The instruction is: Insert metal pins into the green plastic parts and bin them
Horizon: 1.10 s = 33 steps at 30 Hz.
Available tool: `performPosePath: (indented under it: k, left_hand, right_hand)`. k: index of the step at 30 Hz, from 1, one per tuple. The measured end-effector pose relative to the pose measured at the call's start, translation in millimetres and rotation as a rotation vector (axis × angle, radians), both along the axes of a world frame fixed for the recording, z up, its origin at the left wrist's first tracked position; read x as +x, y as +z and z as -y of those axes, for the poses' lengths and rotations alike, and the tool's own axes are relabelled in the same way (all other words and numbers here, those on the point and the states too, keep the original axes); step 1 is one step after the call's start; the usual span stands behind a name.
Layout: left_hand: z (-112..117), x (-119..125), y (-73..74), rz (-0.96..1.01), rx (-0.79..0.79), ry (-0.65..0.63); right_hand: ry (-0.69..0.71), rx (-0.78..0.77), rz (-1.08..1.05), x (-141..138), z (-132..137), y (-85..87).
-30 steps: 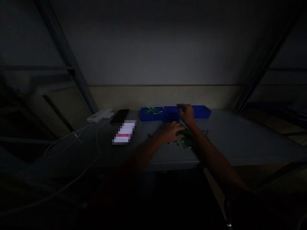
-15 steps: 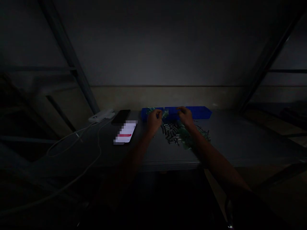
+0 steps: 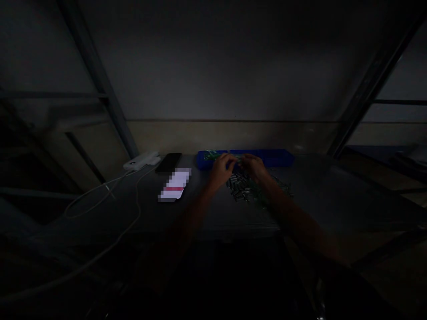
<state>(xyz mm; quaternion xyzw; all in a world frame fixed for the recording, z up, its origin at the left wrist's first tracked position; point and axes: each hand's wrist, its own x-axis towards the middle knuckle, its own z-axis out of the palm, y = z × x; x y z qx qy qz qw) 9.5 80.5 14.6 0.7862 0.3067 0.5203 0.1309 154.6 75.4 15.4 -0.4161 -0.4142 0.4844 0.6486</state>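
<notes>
Two bare hands (image 3: 222, 171) (image 3: 256, 168) are hovering at two or more blue plastic bins (image 3: 278, 160); left of these, two flat rectangular phones (image 3: 175, 184) (image 3: 169, 162) and one white box (image 3: 139, 161) are lying; in front, uncountable silvery metal cylinders (image 3: 238, 183).

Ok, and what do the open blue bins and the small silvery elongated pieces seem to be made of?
The open blue bins: probably smooth moulded plastic, going by their uniform colour. The small silvery elongated pieces: likely polished metal, given their bright glints, though this dim light leaves shiny plastic possible.
</notes>
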Motion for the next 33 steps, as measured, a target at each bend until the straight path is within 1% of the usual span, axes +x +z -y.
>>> performPosePath:
  k: [2, 4, 7, 10, 12, 14, 16, 18, 20, 21, 24, 26, 27, 29, 31, 33]
  left_hand:
    - [1, 0, 1.1, -0.024, -0.026, 0.025]
    - [1, -1, 1.9, -0.031, -0.093, 0.073]
    - [-2, -1, 2.8, 0.05, -0.311, 0.114]
    - [-6, -2, 3.9, 0.203, -0.543, 0.089]
    - [-10, -4, 4.3, 0.257, -0.608, 0.059]
    - [-13, -5, 3.7, 0.25, -0.583, 0.046]
    - [-15, -6, 2.2, 0.219, -0.496, 0.065]
    - [-15, -7, 0.3, 0.197, -0.382, 0.099]
    - [-14, -7, -1.2, 0.167, -0.261, 0.114]
    - [-13, -7, -1.6, 0.136, -0.204, 0.111]
    - [-8, -4, -1.8, 0.006, -0.099, 0.097]
    - [-5, -2, -1.2, -0.052, -0.088, 0.096]
    - [-3, -2, -0.7, -0.065, -0.089, 0.093]
    - [-1, -1, 0.4, -0.059, -0.097, 0.083]
    - [0, -1, 1.6, -0.019, -0.13, 0.086]
    - [-1, -3, 2.8, 0.043, -0.224, 0.093]
  right_hand:
    - [-0.071, 0.03, 0.052, 0, -2, -1.9]
    - [-0.132, 0.092, 0.134, 0, -4, -3.0]
    - [-0.163, 0.225, 0.284, -1, -4, -3.4]
    - [-0.16, 0.352, 0.45, -2, -2, -4.5]
    - [-0.162, 0.408, 0.553, -2, -2, -5.9]
    - [-0.183, 0.443, 0.648, -2, -2, -7.4]
    - [-0.219, 0.45, 0.721, -2, -3, -8.2]
    - [-0.254, 0.413, 0.739, -2, -4, -8.2]
    - [-0.271, 0.334, 0.688, -3, -3, -7.2]
    - [-0.258, 0.287, 0.643, -5, -2, -6.4]
    - [-0.124, 0.172, 0.492, -8, 1, -3.7]
    - [-0.046, 0.124, 0.425, -8, 2, -2.4]
    - [-0.032, 0.102, 0.407, -9, 3, -2.1]
    - [-0.038, 0.071, 0.398, -8, 3, -2.0]
    - [-0.053, 0.072, 0.414, -7, 3, -2.0]
    - [-0.081, 0.113, 0.444, -6, 4, -2.0]
